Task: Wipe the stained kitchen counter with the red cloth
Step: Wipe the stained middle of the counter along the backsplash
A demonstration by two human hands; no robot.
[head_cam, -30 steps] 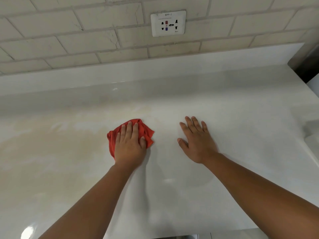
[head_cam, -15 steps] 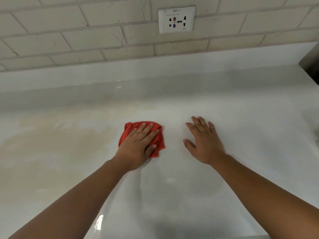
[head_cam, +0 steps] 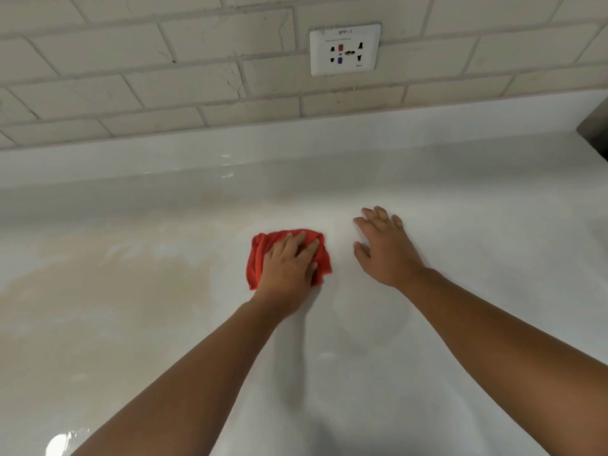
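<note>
A crumpled red cloth (head_cam: 257, 258) lies on the white kitchen counter (head_cam: 460, 258), near its middle. My left hand (head_cam: 289, 266) presses flat on the cloth with straight fingers pointing up and to the right, covering most of it. A pale brown stain (head_cam: 125, 284) spreads over the counter to the left of the cloth. To the right of the cloth, a short gap away, my right hand (head_cam: 383, 248) rests flat on the bare counter with its fingers spread.
A low white upstand (head_cam: 296, 143) runs along the back of the counter under a tiled wall with a white power socket (head_cam: 344, 49). A dark object (head_cam: 597, 126) shows at the far right edge.
My left hand has slid the red cloth to the right, closer to my right hand, and its fingers now point more rightward. My right hand has stayed flat in about the same place.
</note>
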